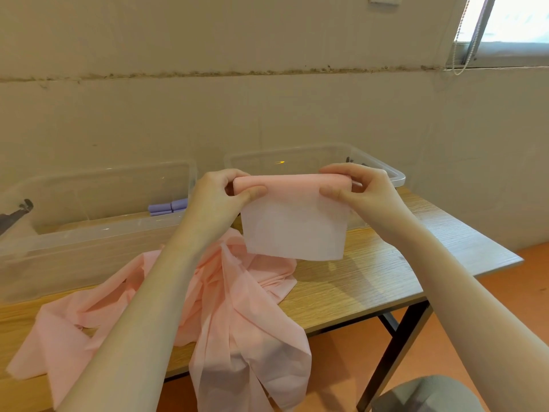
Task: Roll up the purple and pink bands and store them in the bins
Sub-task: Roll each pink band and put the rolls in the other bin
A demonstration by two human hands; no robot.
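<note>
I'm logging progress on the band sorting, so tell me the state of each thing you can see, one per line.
Pink band: partly rolled, held up, tail hanging.
Left hand: pinching the roll's left end.
Right hand: pinching the roll's right end.
Loose pink bands: unrolled, heaped on the table, some hanging off.
Purple rolls: rolled, in the left bin.
Right bin: open, contents unclear.

No text, label, brand, number or sign can be read anywhere in this view.
</note>
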